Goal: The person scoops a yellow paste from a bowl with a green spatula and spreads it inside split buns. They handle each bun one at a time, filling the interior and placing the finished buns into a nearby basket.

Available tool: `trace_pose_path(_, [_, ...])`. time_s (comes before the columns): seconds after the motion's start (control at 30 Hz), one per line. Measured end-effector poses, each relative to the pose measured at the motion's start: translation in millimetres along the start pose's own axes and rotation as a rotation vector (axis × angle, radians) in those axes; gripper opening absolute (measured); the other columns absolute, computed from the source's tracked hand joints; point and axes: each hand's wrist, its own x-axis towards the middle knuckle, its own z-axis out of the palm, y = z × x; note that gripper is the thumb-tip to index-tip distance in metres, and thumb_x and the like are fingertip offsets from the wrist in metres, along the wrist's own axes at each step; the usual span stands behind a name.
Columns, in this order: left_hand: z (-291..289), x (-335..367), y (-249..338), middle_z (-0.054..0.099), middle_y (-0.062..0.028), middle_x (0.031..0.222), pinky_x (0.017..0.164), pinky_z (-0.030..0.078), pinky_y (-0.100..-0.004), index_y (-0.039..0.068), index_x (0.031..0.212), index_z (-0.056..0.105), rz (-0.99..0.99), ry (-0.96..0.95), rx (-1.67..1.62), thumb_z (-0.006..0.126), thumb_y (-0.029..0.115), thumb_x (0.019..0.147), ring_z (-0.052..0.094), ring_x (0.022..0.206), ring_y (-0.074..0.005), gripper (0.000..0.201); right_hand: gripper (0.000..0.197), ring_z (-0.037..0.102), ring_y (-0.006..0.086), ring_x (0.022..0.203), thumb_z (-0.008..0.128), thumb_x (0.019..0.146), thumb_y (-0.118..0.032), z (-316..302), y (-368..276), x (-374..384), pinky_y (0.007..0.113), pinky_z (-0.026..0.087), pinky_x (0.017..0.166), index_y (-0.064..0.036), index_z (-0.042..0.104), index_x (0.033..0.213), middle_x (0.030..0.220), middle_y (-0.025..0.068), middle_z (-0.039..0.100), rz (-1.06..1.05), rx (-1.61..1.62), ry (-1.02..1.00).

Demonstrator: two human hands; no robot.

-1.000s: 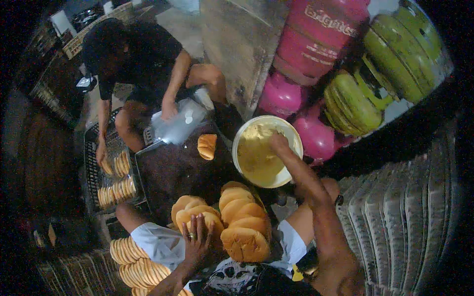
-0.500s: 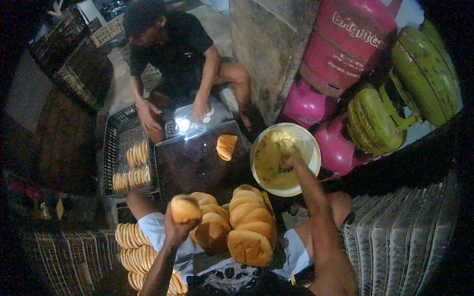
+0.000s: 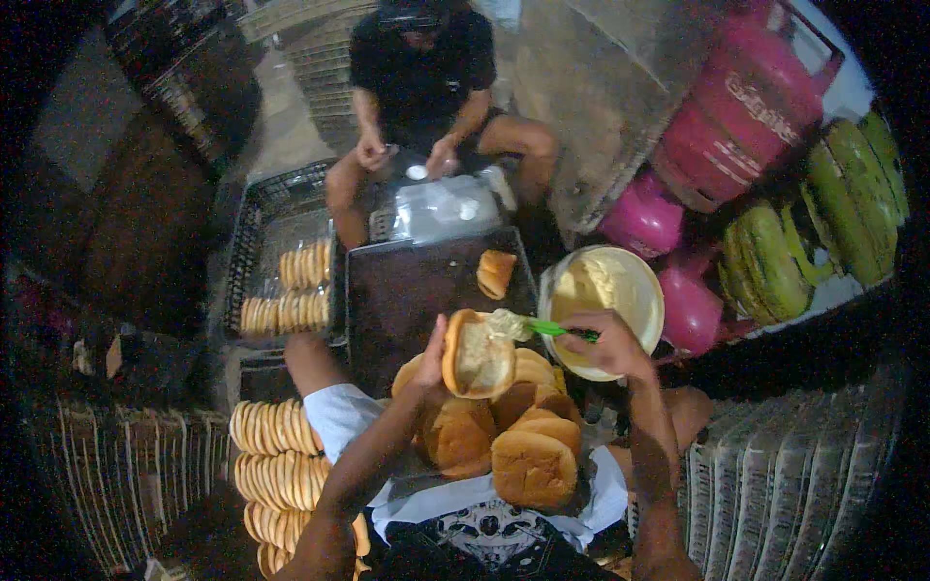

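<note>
An opened bun [image 3: 484, 368], its pale inside turned up, is gripped at its left edge by my left hand [image 3: 432, 360]. My right hand [image 3: 614, 347] is closed around a green-handled spreader [image 3: 550, 328]. A lump of pale cream [image 3: 508, 324] on the spreader's end meets the bun's upper right edge. Beneath my right hand stands a round tub [image 3: 657, 315] with more cream inside. Rows of whole brown buns [image 3: 535, 470] lie on my lap below the held one. One folded bun [image 3: 496, 274] rests on the dark tray [image 3: 412, 300] ahead.
Across the tray sits another person [image 3: 421, 77], hands over clear plastic bags [image 3: 446, 208]. Left of the tray, a black crate [image 3: 237, 252] holds packed buns [image 3: 291, 312]. Several bun rows [image 3: 276, 479] stand at my left. Pink cylinders [image 3: 722, 126] and green cylinders [image 3: 770, 261] crowd the right; stacked racks [image 3: 785, 484] flank me.
My left hand has brought the bun up and right, now opened. My right hand has come out of the tub with cream on the spreader. The view has shifted; the other person's hands have lifted.
</note>
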Motion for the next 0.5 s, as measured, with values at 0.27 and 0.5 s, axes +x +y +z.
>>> trace_pose_path(0.27, [-39,9,13,0.065,-0.0129,0.116,0.095,0.055,-0.0486,0.007,0.129,0.057,0.125,0.159,-0.100,0.063,0.048,0.098,0.066,0.107,-0.0284,0.052,0.064,0.060,0.0341,0.097,0.073,0.080,-0.024,73,-49,6,0.048,0.053,0.079,-0.0056,0.055,0.139,0.103,0.0162,0.058,-0.075,-0.561,-0.355])
trace_pose_path(0.5, [-56,30,15,0.067,-0.0130,0.114,0.086,0.058,-0.0480,0.006,0.123,0.058,0.238,0.150,-0.290,0.068,0.028,0.093,0.068,0.103,-0.0300,0.039,0.047,0.063,0.0382,0.101,0.069,0.088,-0.027,28,-1,-24,0.053,0.050,0.091,-0.0201,0.063,0.134,0.109,0.0170,0.064,0.371,-0.534,-0.215])
